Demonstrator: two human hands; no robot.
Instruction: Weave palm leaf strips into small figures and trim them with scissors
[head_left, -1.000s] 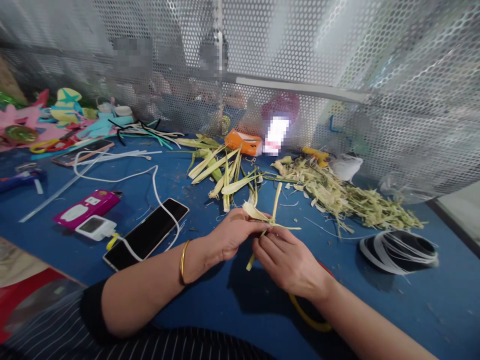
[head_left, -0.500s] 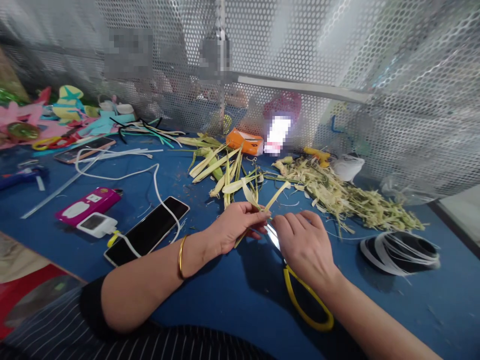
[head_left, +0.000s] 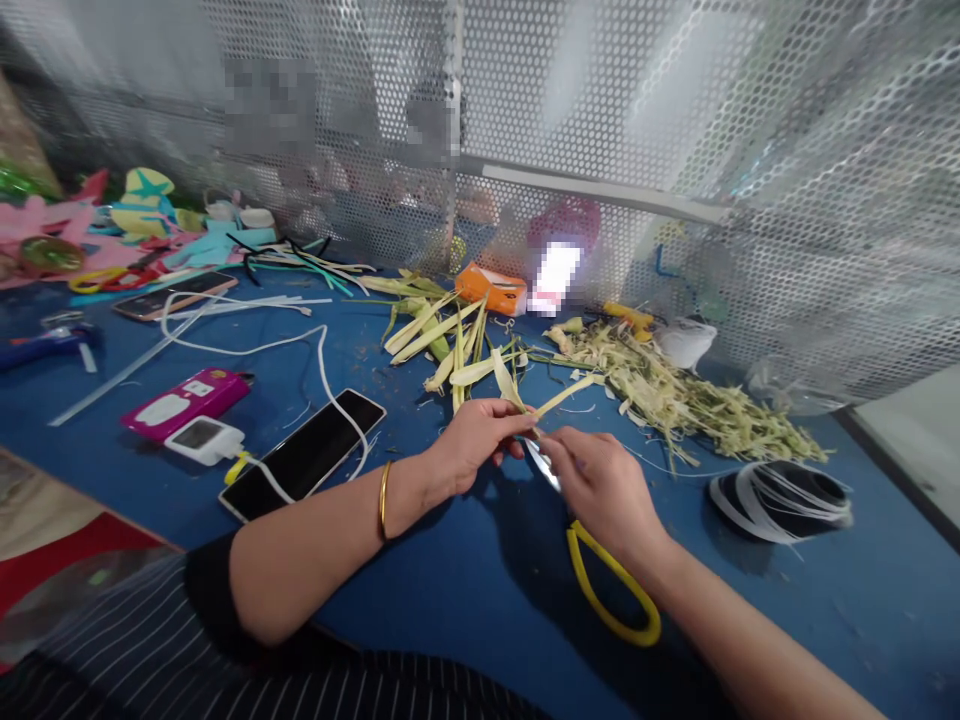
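Observation:
Pale strips of corn husk (head_left: pixel 508 380) stick up from the pinched fingers of my left hand (head_left: pixel 469 440); one strip (head_left: pixel 568 394) points off to the right. Close against it, my right hand (head_left: pixel 611 485) is closed, its fingertips at the lower end of the husk. A pair of scissors with a yellow handle (head_left: pixel 616 592) runs under my right palm, its blade showing between the hands. What the right fingertips pinch is hidden. Further husk leaves (head_left: pixel 439 340) lie just beyond my hands on the blue table (head_left: pixel 442 620).
Shredded husk (head_left: pixel 675 400) is heaped at the back right, near a black spool of white strip (head_left: pixel 780 502). To the left are a black phone (head_left: pixel 304 455), a magenta device (head_left: pixel 187 403) and a white cable (head_left: pixel 324 365). An orange packet (head_left: pixel 491 289) stands before the perforated metal screen (head_left: pixel 570 90).
My right hand has turned slightly and its fingers have drawn down and in beside the left fingers. My left hand keeps its pinch on the husk. The view has shifted a little.

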